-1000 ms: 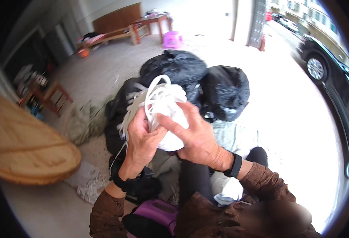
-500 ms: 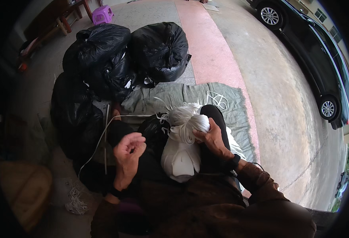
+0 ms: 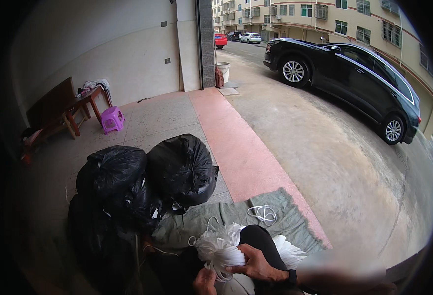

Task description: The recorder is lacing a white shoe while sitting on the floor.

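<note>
A thick bundle of white cord (image 3: 220,248), looped in many strands, lies over my lap. My right hand (image 3: 257,263) is wrapped round its right side, thumb below and fingers above. At the lower left of the bundle my left hand (image 3: 205,282) is closed with its fingertips against the strands; its lower part is cut off by the picture's edge. Under the bundle shows part of a smooth white object (image 3: 238,285), mostly out of the frame. A loose coil of white cord (image 3: 262,214) rests on the grey-green cloth (image 3: 288,206) ahead of my knees.
Several full black plastic bags (image 3: 181,169) stand close at the left front. More white strands (image 3: 286,253) lie beside my right leg. Farther off are a purple stool (image 3: 112,119), a wooden bench (image 3: 54,108) and a parked black car (image 3: 344,81).
The view has tilted up, bringing the wall, street and buildings in. My left hand, raised apart from the bundle before, is now at its lower left. My right hand still holds the bundle.
</note>
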The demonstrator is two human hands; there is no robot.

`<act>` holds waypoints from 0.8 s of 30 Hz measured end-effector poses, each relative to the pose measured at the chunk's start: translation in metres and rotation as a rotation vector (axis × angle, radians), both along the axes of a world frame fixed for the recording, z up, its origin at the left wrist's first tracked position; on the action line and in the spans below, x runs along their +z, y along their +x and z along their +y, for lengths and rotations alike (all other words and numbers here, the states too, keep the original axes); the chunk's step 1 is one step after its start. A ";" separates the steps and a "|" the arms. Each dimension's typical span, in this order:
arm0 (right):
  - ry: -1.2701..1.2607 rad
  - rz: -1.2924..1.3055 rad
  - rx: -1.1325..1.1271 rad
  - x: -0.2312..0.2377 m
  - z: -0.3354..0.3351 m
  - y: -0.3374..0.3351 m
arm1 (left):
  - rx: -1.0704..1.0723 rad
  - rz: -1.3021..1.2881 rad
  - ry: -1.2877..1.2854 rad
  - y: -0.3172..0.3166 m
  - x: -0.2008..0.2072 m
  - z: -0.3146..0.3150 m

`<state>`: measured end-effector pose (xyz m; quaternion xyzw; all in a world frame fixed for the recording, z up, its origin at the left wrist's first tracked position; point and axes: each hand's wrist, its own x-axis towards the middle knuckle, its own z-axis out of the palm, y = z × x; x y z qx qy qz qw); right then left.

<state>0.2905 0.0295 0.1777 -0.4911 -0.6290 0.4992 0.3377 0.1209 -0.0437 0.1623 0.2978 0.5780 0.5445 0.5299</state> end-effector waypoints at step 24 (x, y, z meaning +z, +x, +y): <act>0.558 -0.117 0.476 -0.014 -0.084 -0.007 | -0.056 -0.837 -0.245 0.005 -0.033 -0.037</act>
